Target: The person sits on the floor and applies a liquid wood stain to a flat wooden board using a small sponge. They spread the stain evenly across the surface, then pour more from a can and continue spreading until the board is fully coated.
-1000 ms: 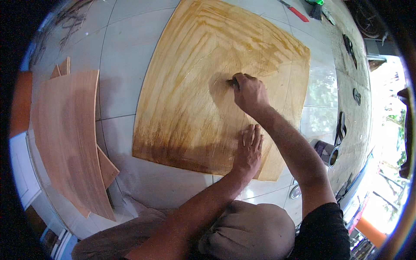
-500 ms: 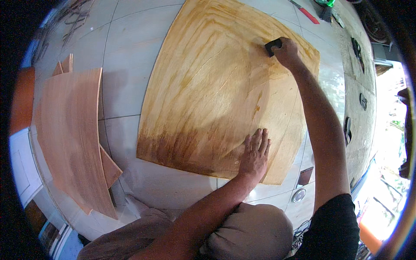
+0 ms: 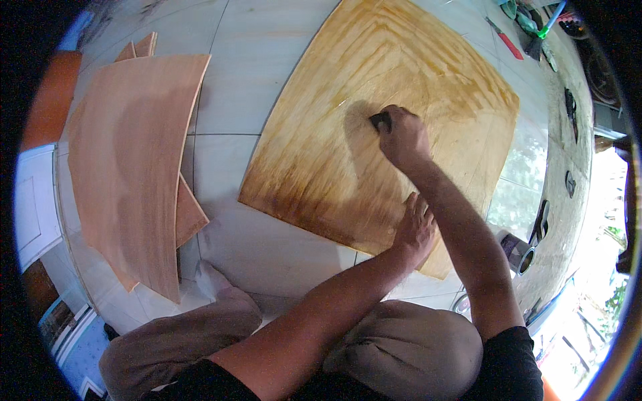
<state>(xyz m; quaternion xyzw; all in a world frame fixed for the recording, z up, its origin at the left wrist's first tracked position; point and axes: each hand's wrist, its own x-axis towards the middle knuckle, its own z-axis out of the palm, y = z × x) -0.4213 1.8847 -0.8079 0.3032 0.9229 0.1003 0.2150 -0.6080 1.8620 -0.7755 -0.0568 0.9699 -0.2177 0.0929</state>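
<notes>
A large sheet of plywood (image 3: 334, 160) lies on the floor in front of me, its face streaked yellow-brown and darkest along the near left edge. My right hand (image 3: 404, 137) is closed around a small black block (image 3: 381, 121) and presses it against the middle of the sheet. How far the block reaches under my fingers is hidden. Close to the sheet's near edge, my left hand (image 3: 416, 230) rests flat on the wood, fingers stretched out. My right forearm passes just beside it and covers part of its fingers.
Reddish-brown plywood pieces (image 3: 134, 167) overlap on the tiled floor (image 3: 231, 80) at left. An open metal can (image 3: 518, 254) is right of my right forearm. Beyond the sheet's far right corner lie a red-handled tool (image 3: 506, 41) and a green-handled brush (image 3: 545, 33).
My right hand has brought the black block leftward and nearer, from the far right part of the sheet to its middle. My left hand stays flat near the front edge. The view has shifted.
</notes>
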